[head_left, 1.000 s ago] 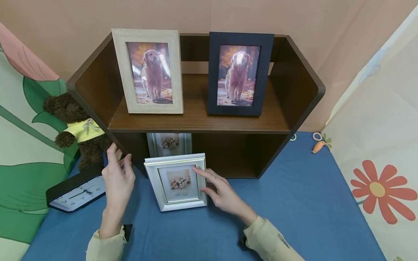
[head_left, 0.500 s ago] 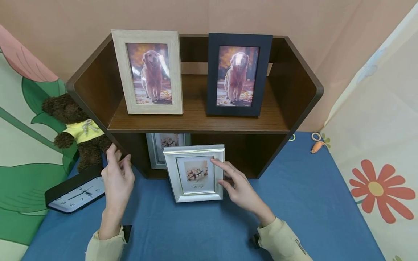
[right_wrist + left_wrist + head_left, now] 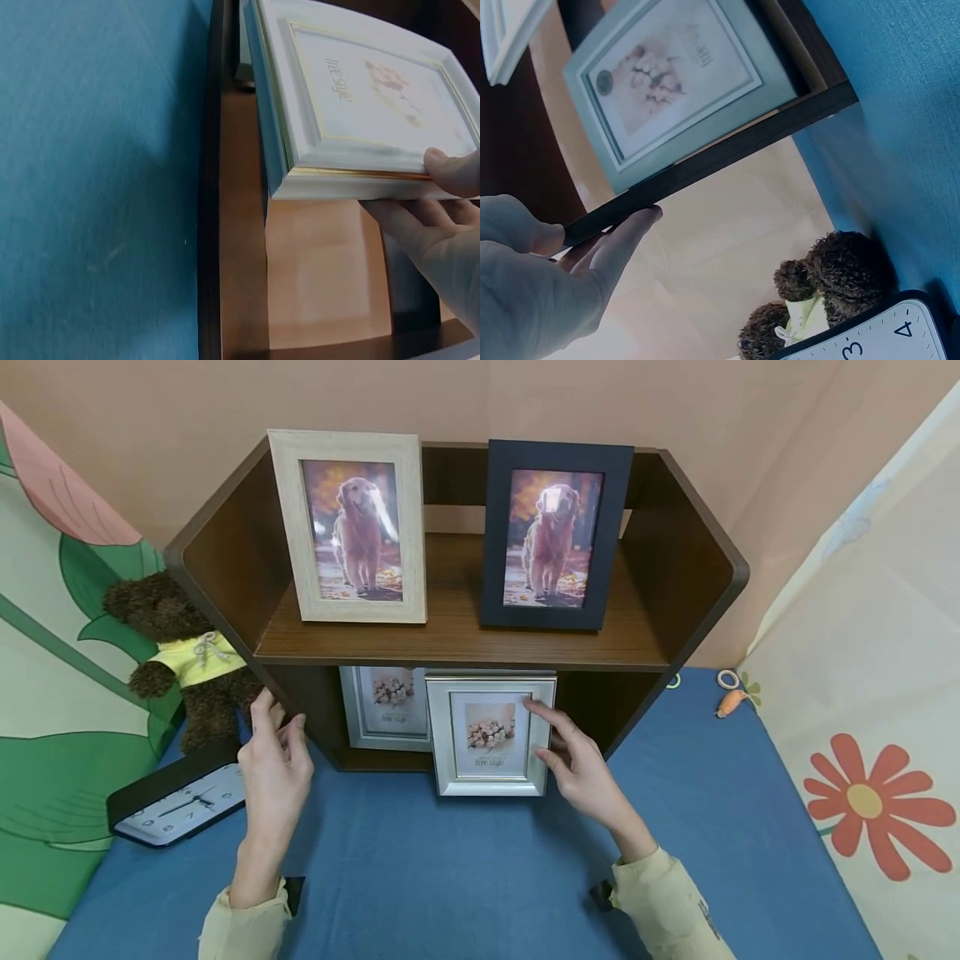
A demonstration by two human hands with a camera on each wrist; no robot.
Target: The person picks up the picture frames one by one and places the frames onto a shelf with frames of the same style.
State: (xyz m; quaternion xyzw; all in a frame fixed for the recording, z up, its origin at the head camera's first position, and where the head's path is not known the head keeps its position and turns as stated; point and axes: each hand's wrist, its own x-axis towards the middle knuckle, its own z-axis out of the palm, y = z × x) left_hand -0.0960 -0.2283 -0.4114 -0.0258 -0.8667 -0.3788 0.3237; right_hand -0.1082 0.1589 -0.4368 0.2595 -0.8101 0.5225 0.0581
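Note:
My right hand [image 3: 588,777] pinches a silver-white photo frame [image 3: 491,735] by its right side. In the head view this frame stands almost upright at the opening of the lower compartment; the right wrist view shows a finger on its front and others behind. Another silver-grey photo frame [image 3: 390,706] stands inside that compartment at the left, partly covered by the upper shelf. With my left hand [image 3: 273,768] I grip the left side panel of the dark brown shelf unit [image 3: 311,718]. The thumb and fingers lie on either side of the panel [image 3: 727,154] in the left wrist view.
On the upper shelf stand a cream photo frame [image 3: 288,527] and a dark blue photo frame [image 3: 495,535]. A desk clock [image 3: 180,802] and a teddy bear [image 3: 198,660] are beside my left hand. A small carrot charm [image 3: 730,702] lies at the right on the blue cloth [image 3: 420,877].
My right hand has carried the silver-white photo frame rightward and up to the lower compartment's opening, and the frame now leans less. My left hand has stayed on the shelf unit.

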